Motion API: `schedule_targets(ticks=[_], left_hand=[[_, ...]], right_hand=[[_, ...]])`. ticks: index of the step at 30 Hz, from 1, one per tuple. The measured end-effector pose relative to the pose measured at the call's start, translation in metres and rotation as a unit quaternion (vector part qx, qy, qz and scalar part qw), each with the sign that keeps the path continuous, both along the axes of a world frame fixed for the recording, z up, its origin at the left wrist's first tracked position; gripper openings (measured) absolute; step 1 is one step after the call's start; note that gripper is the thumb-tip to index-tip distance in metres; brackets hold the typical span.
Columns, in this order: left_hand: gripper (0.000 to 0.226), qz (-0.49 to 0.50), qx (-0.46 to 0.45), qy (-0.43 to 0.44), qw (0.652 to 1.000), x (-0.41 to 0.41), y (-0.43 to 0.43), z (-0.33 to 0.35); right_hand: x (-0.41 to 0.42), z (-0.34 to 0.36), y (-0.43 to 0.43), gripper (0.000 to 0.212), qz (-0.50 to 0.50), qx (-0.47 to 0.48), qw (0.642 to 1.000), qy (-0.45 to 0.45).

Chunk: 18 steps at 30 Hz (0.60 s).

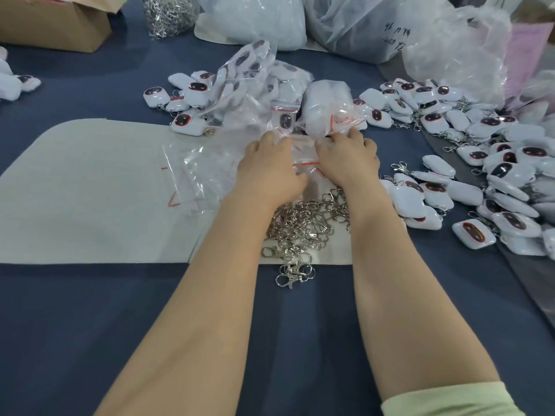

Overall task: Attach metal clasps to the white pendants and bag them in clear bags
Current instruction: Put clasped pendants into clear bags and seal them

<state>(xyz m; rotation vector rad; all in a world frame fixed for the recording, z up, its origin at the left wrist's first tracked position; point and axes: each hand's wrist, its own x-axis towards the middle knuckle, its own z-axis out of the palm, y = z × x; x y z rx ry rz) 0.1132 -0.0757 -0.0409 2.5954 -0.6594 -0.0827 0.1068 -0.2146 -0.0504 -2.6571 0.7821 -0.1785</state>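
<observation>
Head view: the only camera, looking down on a blue-covered table (90, 325).
Left hand (270, 169): on a small clear bag (304, 159) at mid-table; fingertips hidden, so pinching or pressing cannot be told.
Right hand (348, 157): on the same bag's other side, just beside the left; grip likewise cannot be told.
Likely reason: two hands together to spread or seal the red-strip mouth.
Metal clasps (306, 223): loose heap under the wrists, towards the near edge, within easy reach.
White pendants (495, 175): large pile along the right edge, many with clasps fitted.
Clear bags (261, 94): filled pile just beyond the hands.
Grey mat (90, 190): left side, under the work.
Writing: marker scrawl on a large plastic sack (396, 34) at the far edge; "96" perhaps, the rest unreadable.
</observation>
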Motion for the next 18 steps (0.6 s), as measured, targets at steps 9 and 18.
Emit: schedule_targets(ticks=[9,18], left_hand=[[0.047,0.125,-0.024,-0.004,0.992,-0.004,0.000,0.010],[0.040,0.104,-0.064,-0.029,0.992,-0.005,-0.012,-0.008]], right_hand=[[-0.002,0.001,0.001,0.044,-0.042,-0.010,0.999,-0.031],[0.000,0.001,-0.001,0.051,-0.034,0.019,0.999,0.000]])
